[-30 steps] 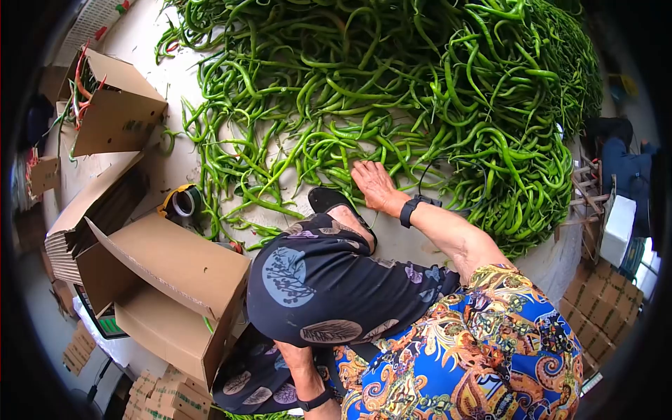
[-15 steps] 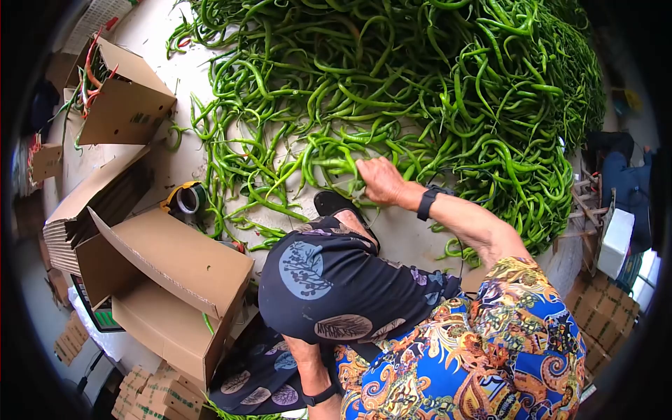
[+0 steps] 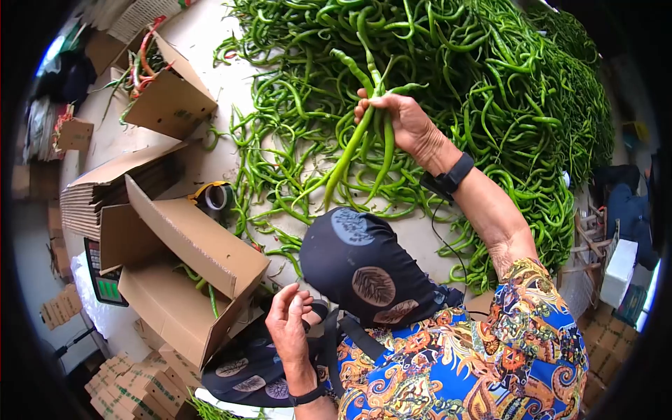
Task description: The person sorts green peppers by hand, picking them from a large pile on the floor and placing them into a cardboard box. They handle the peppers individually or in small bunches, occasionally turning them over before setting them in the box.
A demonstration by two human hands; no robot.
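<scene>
My right hand (image 3: 402,126) is closed around a small bunch of long green chili peppers (image 3: 343,164), raised over the edge of a large heap of the same peppers (image 3: 490,91). Their ends stick out above and below the fist. My left hand (image 3: 288,325) is up beside my knee, its fingers loosely bent and nothing visible in them. Just left of it stands an open cardboard box (image 3: 171,301) with its flaps up. A few green peppers (image 3: 203,283) show inside; the rest of the interior is hidden by a flap.
A roll of tape in a yellow dispenser (image 3: 213,196) lies behind the box. Flattened cartons (image 3: 105,189) are stacked at left, below a carton with red peppers (image 3: 171,105). A scale display (image 3: 105,280) stands beside the box. At far right a person in dark clothes (image 3: 630,210) is partly visible.
My right hand has lifted from the heap with the bunch of chili peppers. My left hand has risen into view beside the box. The whole view has shifted slightly.
</scene>
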